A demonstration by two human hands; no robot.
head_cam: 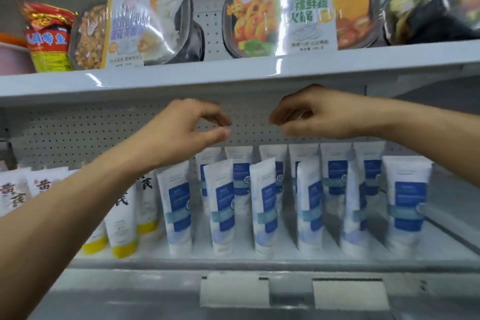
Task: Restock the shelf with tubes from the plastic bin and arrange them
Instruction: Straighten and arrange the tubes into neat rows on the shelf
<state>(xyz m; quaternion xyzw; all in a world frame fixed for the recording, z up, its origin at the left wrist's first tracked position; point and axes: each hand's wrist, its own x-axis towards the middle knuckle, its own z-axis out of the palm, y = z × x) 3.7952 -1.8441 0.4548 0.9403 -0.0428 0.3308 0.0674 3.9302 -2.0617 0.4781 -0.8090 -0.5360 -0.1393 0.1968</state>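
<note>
Several white tubes with blue labels (265, 202) stand cap-down in two rows on the lower shelf (259, 258). To their left stand white tubes with yellow caps (122, 226) and black characters. My left hand (181, 130) hovers above the blue tubes with thumb and fingers curled close together, holding nothing. My right hand (309, 114) hangs at the same height to the right, fingers loosely curled and empty. A small gap separates the two hands. The plastic bin is out of sight.
The upper shelf (233, 73) carries ready-meal trays (280, 18) and a red and yellow packet (48, 39). It sits just above my hands. A pegboard back wall (78, 135) lies behind the tubes. Two white price tags (350, 293) hang on the lower shelf's front edge.
</note>
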